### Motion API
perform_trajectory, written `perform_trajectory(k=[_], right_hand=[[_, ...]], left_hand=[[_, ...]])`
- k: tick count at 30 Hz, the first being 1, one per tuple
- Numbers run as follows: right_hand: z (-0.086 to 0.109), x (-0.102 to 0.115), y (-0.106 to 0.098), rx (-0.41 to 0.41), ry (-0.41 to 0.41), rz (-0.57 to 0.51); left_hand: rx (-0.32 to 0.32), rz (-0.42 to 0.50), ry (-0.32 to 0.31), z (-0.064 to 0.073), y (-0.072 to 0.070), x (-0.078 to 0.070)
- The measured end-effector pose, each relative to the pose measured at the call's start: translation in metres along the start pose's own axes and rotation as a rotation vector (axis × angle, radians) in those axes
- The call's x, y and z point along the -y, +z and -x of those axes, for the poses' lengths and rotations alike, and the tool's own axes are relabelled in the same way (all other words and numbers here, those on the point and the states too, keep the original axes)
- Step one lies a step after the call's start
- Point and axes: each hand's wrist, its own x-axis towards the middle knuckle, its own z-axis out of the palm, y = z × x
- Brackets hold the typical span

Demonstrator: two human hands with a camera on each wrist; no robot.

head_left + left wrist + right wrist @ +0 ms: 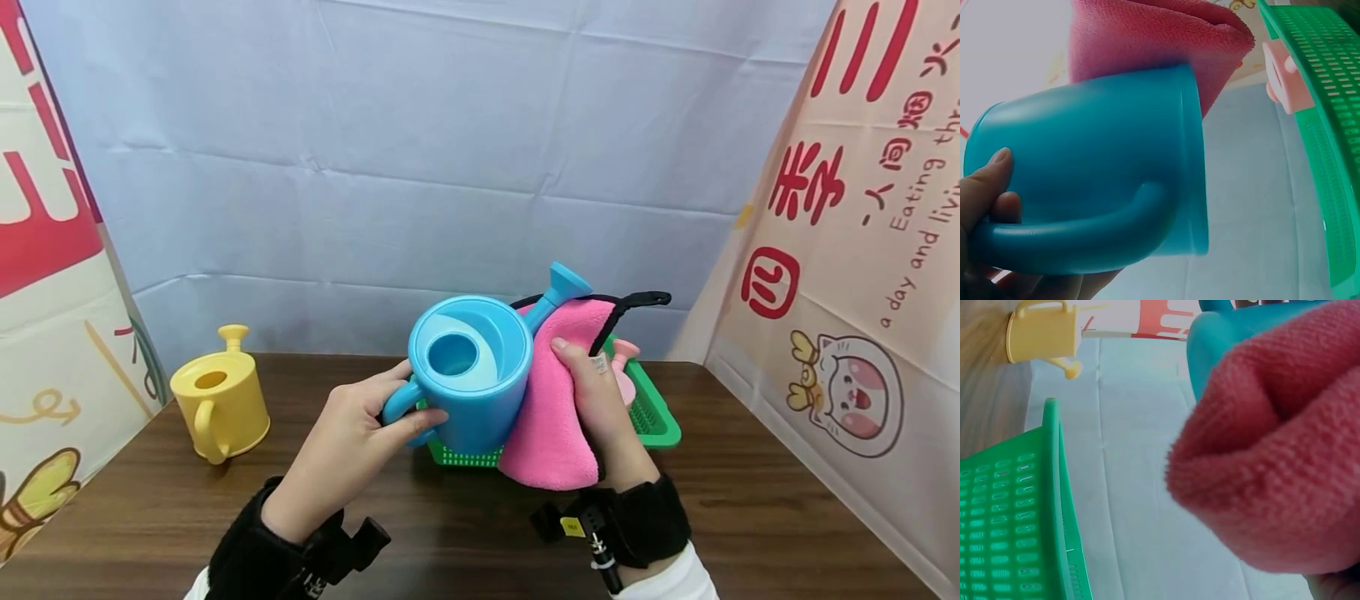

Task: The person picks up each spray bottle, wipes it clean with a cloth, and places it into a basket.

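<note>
My left hand (375, 421) grips a blue watering can (480, 417) by its handle, thumb on the can's side. The can is held up with its open top toward the head camera and its spout to the upper right. My right hand (596, 392) holds a pink cloth (547, 442) with black edging and a black hanging loop, pressing it along the can's right side. The cloth (1160, 31) also shows against the can (1085, 144) in the left wrist view. Most right-hand fingers are hidden behind the cloth.
Behind the can and cloth stands a green basket (660, 425), partly hidden, with a pink watering can (624, 379) in it. A yellow watering can (225, 408) stands at the left of the brown table (450, 542). Cloth sheets (420, 167) hang around the table.
</note>
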Motion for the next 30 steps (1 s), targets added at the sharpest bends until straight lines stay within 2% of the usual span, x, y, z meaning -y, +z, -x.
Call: perform_trajectory(k=[7, 14, 21, 26, 30], right_hand=[[0.002, -0.001, 0.001, 0.041, 0.039, 0.046], [0.001, -0.001, 0.003, 0.040, 0.085, 0.107], [-0.003, -0.002, 0.006, 0.059, 0.028, 0.103], [-0.002, -0.003, 0.009, 0.023, 0.006, 0.101], [-0.001, -0.004, 0.010, -0.018, 0.001, 0.102]], left_hand=[[-0.083, -0.058, 0.086, 0.001, 0.002, -0.002], [-0.154, -0.122, 0.187, 0.003, 0.007, 0.000], [-0.212, -0.265, 0.264, 0.004, 0.010, 0.000], [-0.236, -0.382, 0.276, 0.003, 0.012, 0.001], [-0.251, -0.467, 0.316, 0.004, 0.014, 0.001]])
